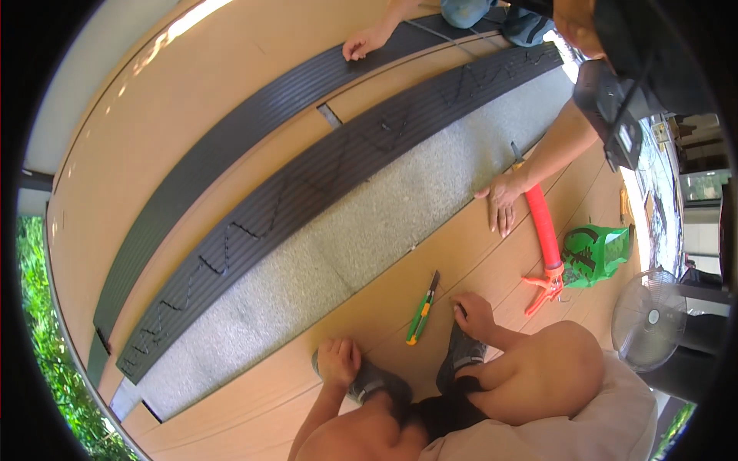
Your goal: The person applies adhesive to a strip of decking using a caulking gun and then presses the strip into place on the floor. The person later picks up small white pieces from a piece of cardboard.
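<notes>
Fingers of the left hand (339, 360) and right hand (473, 316) curl loosely, apparently empty; the knife (421, 313) lies on the boards (377, 324) between, nearer the right, long axis running forward, slightly rightward.

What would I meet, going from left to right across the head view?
Green foliage, the person's left hand, green-and-yellow utility knife, the person's right hand, red caulking gun, green bag, fan.

Site: looks like a flooring worksite around you.
Grey strip (346, 238): bare, between your tan planks (369, 326) and a black-beaded ribbed board (307, 180).
Caulking gun (543, 227): along the strip's near edge.
Greenery (50, 307): outdoors, beyond the strip's left end.
</notes>
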A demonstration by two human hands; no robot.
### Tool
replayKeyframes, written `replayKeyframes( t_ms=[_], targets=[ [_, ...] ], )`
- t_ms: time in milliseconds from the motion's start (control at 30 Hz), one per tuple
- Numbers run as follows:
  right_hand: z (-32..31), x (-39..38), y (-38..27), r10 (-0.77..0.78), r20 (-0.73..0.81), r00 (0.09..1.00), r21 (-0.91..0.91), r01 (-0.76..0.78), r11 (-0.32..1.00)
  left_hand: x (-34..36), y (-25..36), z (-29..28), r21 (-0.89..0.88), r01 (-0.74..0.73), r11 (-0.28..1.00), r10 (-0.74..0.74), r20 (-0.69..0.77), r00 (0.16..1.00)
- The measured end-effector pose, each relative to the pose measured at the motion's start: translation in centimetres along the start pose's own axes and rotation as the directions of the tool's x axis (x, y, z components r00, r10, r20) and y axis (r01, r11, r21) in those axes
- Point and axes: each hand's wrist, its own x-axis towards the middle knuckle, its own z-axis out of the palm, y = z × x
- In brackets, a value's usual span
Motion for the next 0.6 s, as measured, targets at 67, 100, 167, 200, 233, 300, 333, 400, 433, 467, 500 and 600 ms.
replayKeyframes(
  t_ms=[67, 100, 167, 200, 233, 300, 333, 400, 433, 467, 500, 600],
  targets=[
    [-0.20, -0.18, 0.17, 0.029, 0.052, 0.998, -0.015, -0.028, 0.999, 0.20, -0.26, 0.50, -0.003, -0.028, 1.000, 0.028, -0.015, 0.999],
    [-0.27, -0.18, -0.05, 0.031, 0.046, 0.998, -0.011, -0.030, 0.999, 0.00, -0.39, 0.54, -0.013, -0.022, 1.000, 0.021, -0.008, 1.000],
    [-0.38, -0.12, -0.15, 0.022, 0.033, 0.999, -0.012, -0.021, 1.000, -0.12, -0.31, 0.57, -0.018, -0.003, 1.000, 0.003, 0.008, 1.000],
    [-0.55, -0.12, -0.01, 0.018, 0.033, 0.999, -0.020, -0.017, 1.000, 0.06, -0.21, 0.60, -0.017, -0.013, 1.000, 0.013, 0.002, 1.000],
    [-0.70, -0.09, 0.18, 0.016, 0.022, 1.000, -0.023, -0.016, 1.000, 0.23, -0.16, 0.68, -0.021, -0.017, 1.000, 0.017, -0.006, 1.000],
    [-0.13, -0.17, -0.19, -0.002, 0.002, 1.000, -0.007, 0.002, 1.000, -0.21, -0.40, 0.37, -0.007, -0.011, 1.000, 0.011, -0.001, 1.000],
    [0.12, -0.19, -0.24, 0.000, 0.002, 1.000, 0.001, 0.000, 1.000, -0.42, -0.60, 0.43, -0.006, -0.016, 1.000, 0.016, -0.002, 1.000],
    [0.05, -0.49, -0.26, 0.014, 0.033, 0.999, -0.006, -0.014, 1.000, -0.69, -0.58, 0.27, -0.012, -0.021, 1.000, 0.021, 0.005, 1.000],
    [0.12, -0.61, -0.17, 0.022, 0.035, 0.999, -0.003, -0.022, 1.000, -0.68, -0.69, 0.38, -0.006, -0.022, 1.000, 0.022, 0.007, 1.000],
    [0.03, -0.63, -0.19, 0.020, 0.044, 0.999, -0.020, -0.019, 1.000, -0.63, -0.61, 0.37, 0.000, -0.022, 1.000, 0.022, 0.012, 1.000],
    [-0.05, -0.64, -0.12, 0.020, 0.054, 0.998, -0.038, -0.018, 0.999, -0.49, -0.58, 0.49, -0.004, -0.022, 1.000, 0.022, 0.025, 0.999],
    [-0.09, -0.29, 0.39, -0.004, 0.031, 0.999, -0.032, 0.005, 0.999, 0.12, -0.49, 0.63, 0.016, -0.015, 1.000, 0.015, 0.048, 0.999]
  ],
)
